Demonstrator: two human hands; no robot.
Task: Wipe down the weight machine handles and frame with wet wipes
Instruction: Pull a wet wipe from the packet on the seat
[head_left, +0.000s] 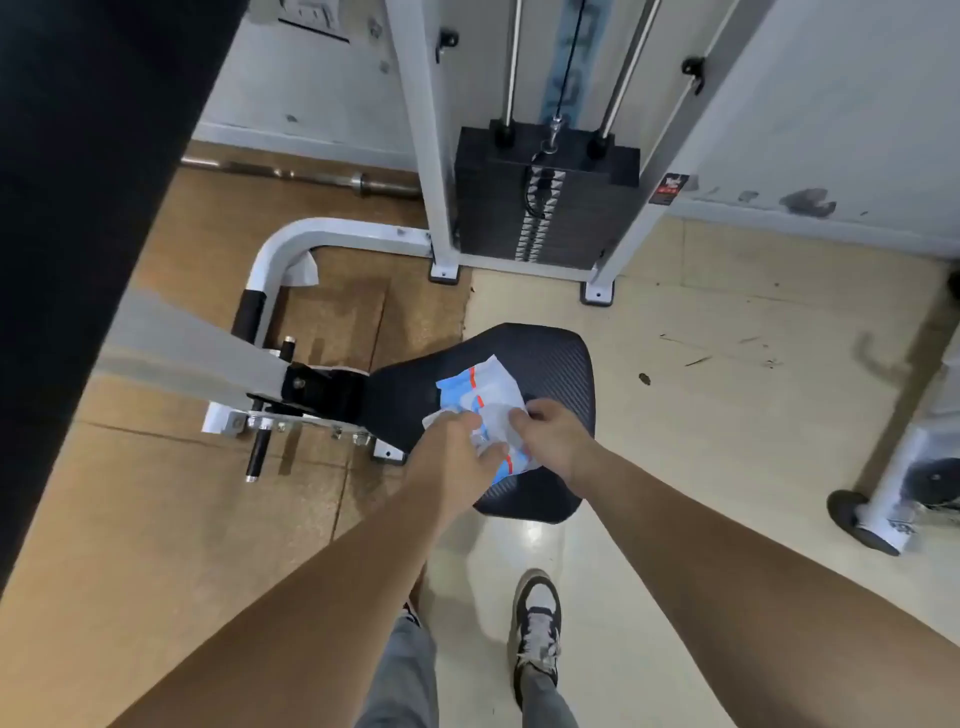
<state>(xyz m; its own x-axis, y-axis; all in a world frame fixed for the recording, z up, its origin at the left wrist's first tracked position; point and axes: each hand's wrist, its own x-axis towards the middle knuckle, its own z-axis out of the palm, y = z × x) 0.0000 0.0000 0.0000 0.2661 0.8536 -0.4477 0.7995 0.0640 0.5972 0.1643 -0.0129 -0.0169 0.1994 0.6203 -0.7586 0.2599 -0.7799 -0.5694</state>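
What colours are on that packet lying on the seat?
The wipes packet is white with light blue patches and red-orange stripes, seen in the head view.

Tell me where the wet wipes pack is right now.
Head view, centre: the wet wipes pack lies on the black seat, held by the left hand and right hand, nearer than the weight stack.

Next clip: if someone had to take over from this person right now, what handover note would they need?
Left hand: grips the wet wipes packet at its near end.
Right hand: pinches the same packet.
The packet lies on the black seat.
Done: packet is being opened; no loose wipe is clearly out yet.
Left: pull a wipe, then wipe the black handle grip and the white frame.
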